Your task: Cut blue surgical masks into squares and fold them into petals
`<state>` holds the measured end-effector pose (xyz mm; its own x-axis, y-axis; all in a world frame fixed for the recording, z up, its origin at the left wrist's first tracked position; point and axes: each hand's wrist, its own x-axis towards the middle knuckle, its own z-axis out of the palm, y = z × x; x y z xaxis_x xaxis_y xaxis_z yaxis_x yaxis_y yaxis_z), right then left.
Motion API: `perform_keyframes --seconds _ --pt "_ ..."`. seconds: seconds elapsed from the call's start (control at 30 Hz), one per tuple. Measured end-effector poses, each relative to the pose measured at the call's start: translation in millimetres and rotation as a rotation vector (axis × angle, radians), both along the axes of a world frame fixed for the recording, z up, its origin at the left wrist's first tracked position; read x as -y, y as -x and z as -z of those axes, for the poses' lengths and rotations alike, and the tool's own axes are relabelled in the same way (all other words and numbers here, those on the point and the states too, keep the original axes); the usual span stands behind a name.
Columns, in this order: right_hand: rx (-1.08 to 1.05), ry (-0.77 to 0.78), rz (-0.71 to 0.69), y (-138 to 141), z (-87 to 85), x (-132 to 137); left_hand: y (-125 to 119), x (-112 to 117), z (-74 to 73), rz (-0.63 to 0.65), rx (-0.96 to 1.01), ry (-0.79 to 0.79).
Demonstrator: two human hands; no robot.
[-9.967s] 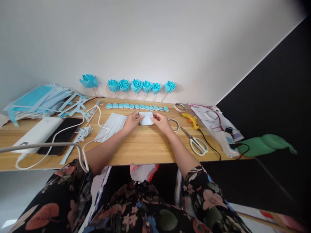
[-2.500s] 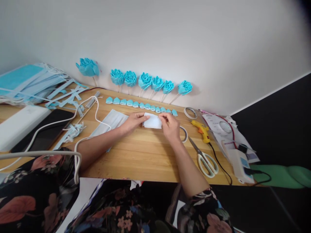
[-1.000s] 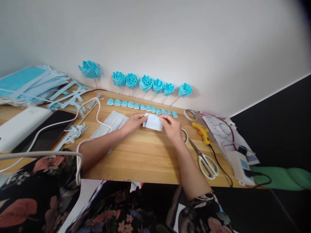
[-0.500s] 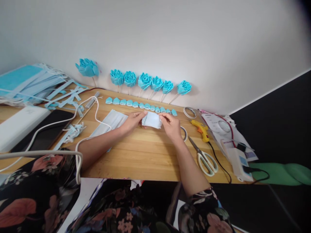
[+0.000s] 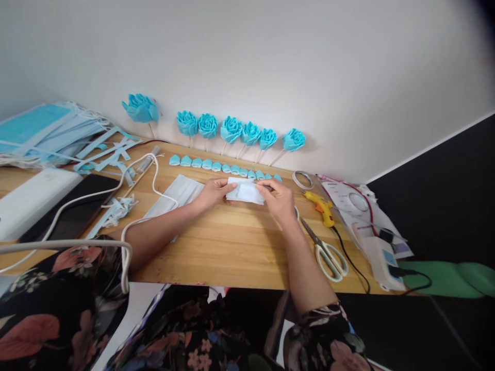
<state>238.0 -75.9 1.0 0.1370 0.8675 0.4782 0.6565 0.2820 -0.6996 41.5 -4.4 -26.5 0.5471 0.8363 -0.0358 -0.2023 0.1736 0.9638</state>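
Between my two hands, above the wooden table (image 5: 228,247), is a small pale piece of face mask fabric (image 5: 246,191). My left hand (image 5: 213,194) pinches its left end, thumb on top. On the right, my right hand (image 5: 279,200) grips the other end between thumb and fingers. Just beyond my hands runs a row of folded blue petals (image 5: 207,164). A pleated face mask (image 5: 180,191) lies flat by my left wrist, partly covered by my forearm.
Several blue fabric roses (image 5: 231,129) on sticks lean against the wall. To the right lie a tape roll (image 5: 302,180), a yellow glue gun (image 5: 324,209), scissors (image 5: 328,253) and a power strip (image 5: 383,263). Left are stacked masks (image 5: 42,131), a white power bank (image 5: 36,198) and a looping cable (image 5: 83,197).
The fabric piece now spreads wider between my hands. My right hand has moved to the right, while my left hand stays nearly in place.
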Motion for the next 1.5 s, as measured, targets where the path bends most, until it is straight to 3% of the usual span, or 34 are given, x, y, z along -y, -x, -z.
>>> perform_keyframes --seconds 0.2,0.37,0.57,0.87,1.27,1.5 --pt "-0.073 0.065 -0.223 6 -7.0 5 0 4 -3.6 0.022 0.005 0.112" --pt "-0.057 0.032 -0.136 20 1.0 3 -1 5 -4.5 0.004 0.006 0.103" --pt "0.077 -0.078 -0.075 15 8.0 -3 1 5 -3.5 0.05 -0.037 0.011" --pt "0.187 -0.048 -0.025 13 6.2 -2 -1 3 -4.3 0.058 -0.087 -0.046" --pt "0.103 -0.138 0.004 9 11.4 -6 1 -3 7.5 0.075 -0.073 -0.188" --pt "0.008 -0.128 0.012 7 4.2 -3 1 0 -0.4 0.022 -0.05 -0.092"
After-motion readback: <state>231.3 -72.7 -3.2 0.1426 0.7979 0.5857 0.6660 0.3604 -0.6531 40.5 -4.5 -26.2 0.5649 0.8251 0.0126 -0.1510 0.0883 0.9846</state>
